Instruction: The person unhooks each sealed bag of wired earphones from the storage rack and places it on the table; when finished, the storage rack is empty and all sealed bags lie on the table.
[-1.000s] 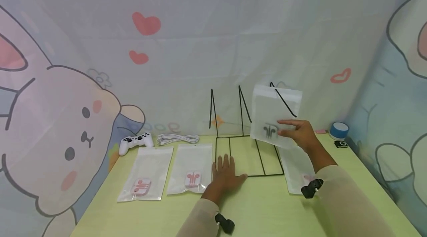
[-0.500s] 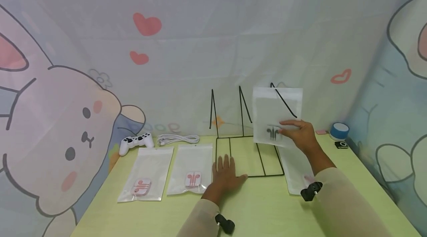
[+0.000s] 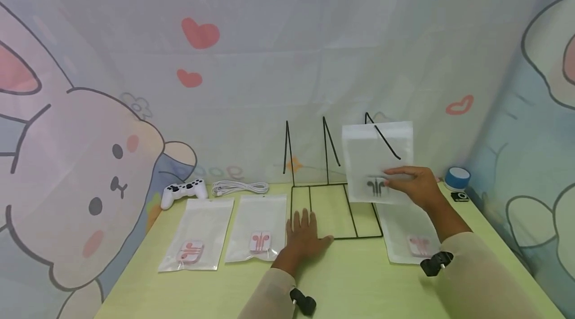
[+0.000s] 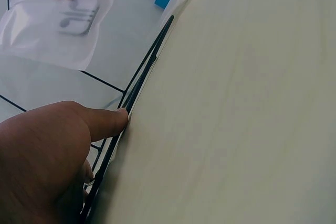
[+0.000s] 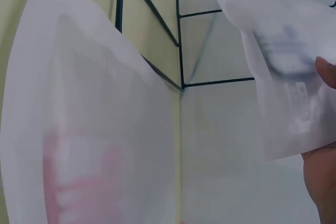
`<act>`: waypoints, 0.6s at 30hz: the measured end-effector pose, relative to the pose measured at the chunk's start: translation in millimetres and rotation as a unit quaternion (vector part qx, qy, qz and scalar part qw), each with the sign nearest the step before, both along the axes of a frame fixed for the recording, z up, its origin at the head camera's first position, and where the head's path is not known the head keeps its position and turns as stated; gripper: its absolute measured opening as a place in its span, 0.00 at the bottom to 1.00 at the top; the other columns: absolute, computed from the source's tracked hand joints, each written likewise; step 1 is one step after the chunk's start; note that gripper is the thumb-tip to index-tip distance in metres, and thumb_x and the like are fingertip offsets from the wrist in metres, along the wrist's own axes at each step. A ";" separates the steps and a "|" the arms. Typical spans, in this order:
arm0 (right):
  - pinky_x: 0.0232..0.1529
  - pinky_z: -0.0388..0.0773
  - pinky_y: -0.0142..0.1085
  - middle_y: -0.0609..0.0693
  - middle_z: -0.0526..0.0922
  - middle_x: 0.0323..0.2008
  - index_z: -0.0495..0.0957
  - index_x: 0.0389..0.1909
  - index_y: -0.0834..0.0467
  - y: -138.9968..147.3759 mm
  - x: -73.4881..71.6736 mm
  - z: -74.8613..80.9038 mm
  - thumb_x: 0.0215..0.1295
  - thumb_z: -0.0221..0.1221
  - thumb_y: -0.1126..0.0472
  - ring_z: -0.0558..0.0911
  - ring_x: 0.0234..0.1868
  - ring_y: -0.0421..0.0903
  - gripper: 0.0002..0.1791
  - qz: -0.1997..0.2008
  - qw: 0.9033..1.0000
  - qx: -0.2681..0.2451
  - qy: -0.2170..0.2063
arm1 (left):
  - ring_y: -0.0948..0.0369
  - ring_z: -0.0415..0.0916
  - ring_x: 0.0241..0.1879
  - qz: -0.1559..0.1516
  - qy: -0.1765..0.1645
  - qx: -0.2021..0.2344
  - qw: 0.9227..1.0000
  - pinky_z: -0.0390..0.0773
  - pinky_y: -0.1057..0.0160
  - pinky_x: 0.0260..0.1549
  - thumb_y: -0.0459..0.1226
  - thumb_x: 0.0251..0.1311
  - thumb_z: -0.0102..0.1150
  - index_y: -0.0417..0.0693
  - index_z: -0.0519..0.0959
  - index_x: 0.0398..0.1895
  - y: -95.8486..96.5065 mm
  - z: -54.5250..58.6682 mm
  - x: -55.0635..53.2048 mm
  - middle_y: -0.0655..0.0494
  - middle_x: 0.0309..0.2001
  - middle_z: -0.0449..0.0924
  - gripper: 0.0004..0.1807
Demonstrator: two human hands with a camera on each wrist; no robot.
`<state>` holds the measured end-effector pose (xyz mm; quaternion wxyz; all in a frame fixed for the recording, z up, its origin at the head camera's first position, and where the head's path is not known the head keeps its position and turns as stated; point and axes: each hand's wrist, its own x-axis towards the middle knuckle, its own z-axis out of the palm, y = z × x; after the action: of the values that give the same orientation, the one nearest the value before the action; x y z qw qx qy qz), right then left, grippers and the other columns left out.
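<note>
A black wire display rack [image 3: 355, 219] stands on the table, with three upright hooks at its back. On the right-hand hook hangs a white zip bag [image 3: 366, 152], its hook arm coming out in front of the bag near the top edge. Dark-printed earphones in a case [image 4: 79, 17] show through its lower part. My right hand [image 3: 418, 186] pinches the bag's lower right side, thumb in front and fingers behind in the right wrist view. My left hand [image 3: 303, 234] lies spread over the rack's base, its thumb [image 4: 107, 123] on the front bar.
Two white bags with pink earphones, a left bag [image 3: 202, 224] and a middle bag [image 3: 265, 211], lie left of the rack. Another pink-printed bag [image 3: 404, 231] lies right. Behind sit a game controller [image 3: 184, 191], a coiled white cable [image 3: 240, 187], blue tape [image 3: 457, 178] and a small black device [image 3: 459, 196].
My right hand and the hanging bag have shifted slightly right and down, the bag's top now lower along the hook arm. My left hand has stayed on the rack's base.
</note>
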<state>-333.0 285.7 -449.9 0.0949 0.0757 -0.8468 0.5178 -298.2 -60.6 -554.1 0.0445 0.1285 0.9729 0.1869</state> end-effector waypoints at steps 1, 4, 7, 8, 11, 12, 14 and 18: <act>0.62 0.79 0.40 0.43 0.87 0.65 0.90 0.60 0.57 1.3 2.3 1.3 0.64 0.79 0.49 0.73 0.78 0.58 0.27 -0.002 1.000 0.009 0.003 | 0.36 0.41 0.89 0.001 -0.001 0.001 1.000 0.43 0.31 0.85 0.65 0.75 0.52 0.39 0.54 0.88 0.4 0.3 0.4 0.38 0.90 0.47 0.53; 0.54 0.78 0.27 0.36 0.90 0.59 0.92 0.58 0.54 4.3 8.5 5.3 0.62 0.80 0.48 0.78 0.69 0.44 0.25 -0.008 1.000 0.025 0.011 | 0.37 0.40 0.90 0.003 -0.006 0.004 1.000 0.42 0.32 0.85 0.65 0.75 0.52 0.40 0.53 0.89 1.0 0.7 0.4 0.38 0.90 0.46 0.53; 0.50 0.78 0.23 0.35 0.91 0.57 0.93 0.56 0.53 8.0 12.9 9.1 0.62 0.81 0.48 0.79 0.61 0.30 0.24 -0.007 0.999 0.036 0.018 | 0.37 0.38 0.90 0.002 -0.009 0.007 1.000 0.40 0.32 0.86 0.66 0.75 0.52 0.40 0.52 0.89 0.9 -0.9 -0.7 0.39 0.90 0.44 0.54; 0.49 0.79 0.24 0.36 0.91 0.56 0.93 0.55 0.53 9.5 13.7 10.2 0.61 0.81 0.48 0.79 0.58 0.27 0.23 -0.005 0.999 0.037 0.020 | 0.37 0.37 0.90 0.002 -0.011 0.007 1.000 0.39 0.33 0.86 0.66 0.75 0.51 0.40 0.51 0.89 0.9 -1.6 -1.1 0.39 0.90 0.43 0.54; 0.49 0.79 0.24 0.37 0.92 0.56 0.93 0.55 0.52 15.2 16.1 13.1 0.62 0.80 0.49 0.79 0.55 0.23 0.22 0.005 0.998 0.050 0.027 | 0.38 0.36 0.90 0.002 -0.011 0.010 1.000 0.38 0.32 0.86 0.66 0.75 0.50 0.41 0.50 0.90 0.9 -4.3 -1.5 0.40 0.91 0.42 0.54; 0.49 0.79 0.24 0.37 0.92 0.56 0.93 0.54 0.52 17.4 16.9 13.7 0.63 0.80 0.49 0.79 0.54 0.22 0.21 0.007 0.998 0.054 0.029 | 0.37 0.36 0.90 0.002 -0.010 0.013 1.000 0.38 0.32 0.86 0.66 0.76 0.51 0.41 0.50 0.90 0.9 -5.3 -1.8 0.40 0.91 0.42 0.54; 0.48 0.79 0.23 0.38 0.92 0.55 0.94 0.54 0.53 21.0 18.4 15.5 0.63 0.80 0.51 0.79 0.53 0.22 0.20 0.013 0.997 0.062 0.037 | 0.37 0.36 0.90 0.003 -0.012 0.017 1.000 0.38 0.31 0.86 0.66 0.76 0.51 0.41 0.50 0.90 0.7 -7.2 -3.1 0.40 0.91 0.42 0.54; 0.49 0.78 0.22 0.36 0.93 0.52 0.94 0.53 0.54 26.7 22.0 17.1 0.63 0.80 0.52 0.80 0.52 0.21 0.19 0.017 0.996 0.075 0.049 | 0.37 0.36 0.90 0.004 -0.013 0.016 1.000 0.38 0.30 0.85 0.66 0.75 0.52 0.41 0.51 0.90 -0.2 -12.0 -7.5 0.40 0.91 0.42 0.54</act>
<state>-311.0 312.4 -432.8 0.1218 0.1223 -0.8763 0.4498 -305.7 -60.8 -566.2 0.0544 0.1232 0.9696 0.2041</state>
